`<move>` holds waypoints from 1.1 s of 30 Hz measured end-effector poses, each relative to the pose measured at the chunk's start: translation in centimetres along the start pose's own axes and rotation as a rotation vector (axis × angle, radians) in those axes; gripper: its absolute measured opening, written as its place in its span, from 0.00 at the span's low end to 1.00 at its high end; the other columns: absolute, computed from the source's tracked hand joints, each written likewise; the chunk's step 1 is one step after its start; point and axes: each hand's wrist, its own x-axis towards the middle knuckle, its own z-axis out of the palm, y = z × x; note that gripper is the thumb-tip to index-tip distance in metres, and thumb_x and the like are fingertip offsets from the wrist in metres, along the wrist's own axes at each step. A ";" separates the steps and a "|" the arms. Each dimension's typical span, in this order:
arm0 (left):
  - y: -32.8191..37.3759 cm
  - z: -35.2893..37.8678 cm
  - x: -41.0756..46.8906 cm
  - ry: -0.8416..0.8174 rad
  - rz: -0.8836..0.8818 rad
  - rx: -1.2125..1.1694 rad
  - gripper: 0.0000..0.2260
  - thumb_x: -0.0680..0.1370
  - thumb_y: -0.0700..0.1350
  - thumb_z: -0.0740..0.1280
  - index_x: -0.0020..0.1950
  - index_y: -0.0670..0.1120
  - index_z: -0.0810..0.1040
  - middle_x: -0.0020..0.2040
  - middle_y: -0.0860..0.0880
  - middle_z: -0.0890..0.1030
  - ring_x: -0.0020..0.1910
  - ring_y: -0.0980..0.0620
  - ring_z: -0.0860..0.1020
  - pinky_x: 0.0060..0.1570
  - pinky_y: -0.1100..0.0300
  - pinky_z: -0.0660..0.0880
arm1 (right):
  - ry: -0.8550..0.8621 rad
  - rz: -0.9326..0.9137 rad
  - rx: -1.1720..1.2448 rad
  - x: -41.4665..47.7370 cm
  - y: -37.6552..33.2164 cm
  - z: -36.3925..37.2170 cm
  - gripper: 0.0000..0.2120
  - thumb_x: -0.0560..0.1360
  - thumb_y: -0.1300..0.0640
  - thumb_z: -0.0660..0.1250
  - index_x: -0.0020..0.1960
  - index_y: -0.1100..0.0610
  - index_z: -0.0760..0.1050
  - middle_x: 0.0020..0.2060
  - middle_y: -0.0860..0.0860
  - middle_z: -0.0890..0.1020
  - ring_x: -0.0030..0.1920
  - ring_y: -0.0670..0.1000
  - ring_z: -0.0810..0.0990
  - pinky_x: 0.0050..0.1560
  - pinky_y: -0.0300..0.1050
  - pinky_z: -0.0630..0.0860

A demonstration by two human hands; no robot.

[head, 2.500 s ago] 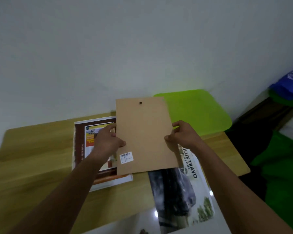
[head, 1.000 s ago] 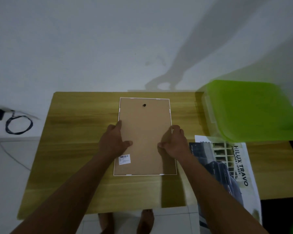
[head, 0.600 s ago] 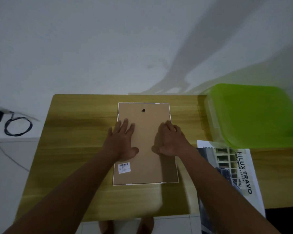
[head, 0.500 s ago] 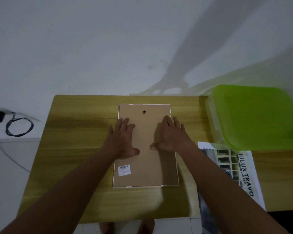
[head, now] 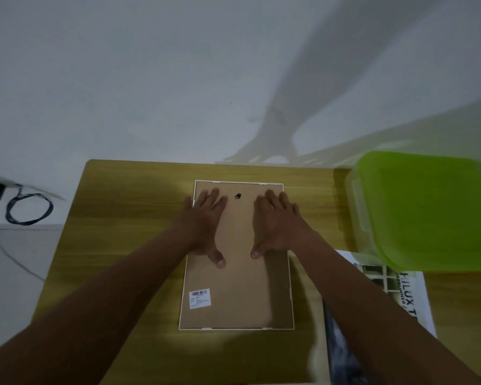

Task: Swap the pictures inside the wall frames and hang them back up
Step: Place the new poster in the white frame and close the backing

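Single head-worn wide-angle view: looks steeply down and forward from above the near edge of the table (head: 122, 245) toward the wall (head: 150, 79) behind its far edge, close in; picture frame (head: 239, 287) centred, forearms (head: 109, 301) entering from the lower corners.

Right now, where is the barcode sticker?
In the head view, the barcode sticker sits on the frame's backing board, near its lower left corner, below the left hand.

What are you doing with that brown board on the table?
A person presses the left hand and right hand flat on the brown cardboard backing of a thin white picture frame lying face down on the wooden table. A printed poster lies loose to the right, partly hidden by a green-lidded plastic box.
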 end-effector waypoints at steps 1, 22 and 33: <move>0.0 0.0 0.0 0.018 0.003 0.018 0.69 0.52 0.73 0.74 0.78 0.46 0.37 0.79 0.45 0.37 0.78 0.44 0.39 0.73 0.37 0.44 | 0.001 -0.004 0.001 0.1 0.1 0.1 0.68 0.55 0.39 0.82 0.80 0.55 0.44 0.80 0.54 0.42 0.79 0.63 0.38 0.75 0.67 0.45; 0.3 2.1 -2.5 0.054 0.015 0.044 0.52 0.69 0.71 0.62 0.78 0.45 0.39 0.78 0.43 0.36 0.78 0.47 0.38 0.74 0.39 0.44 | 0.159 -0.042 0.015 -2.3 0.7 2.4 0.54 0.67 0.37 0.75 0.80 0.56 0.47 0.80 0.57 0.46 0.80 0.58 0.41 0.77 0.64 0.46; 2.3 5.6 -5.8 0.045 0.117 0.025 0.62 0.56 0.81 0.47 0.77 0.43 0.34 0.72 0.43 0.27 0.73 0.45 0.29 0.75 0.44 0.39 | 0.103 -0.056 0.054 -4.3 0.5 4.3 0.54 0.71 0.38 0.72 0.81 0.55 0.41 0.80 0.58 0.41 0.79 0.59 0.39 0.76 0.63 0.45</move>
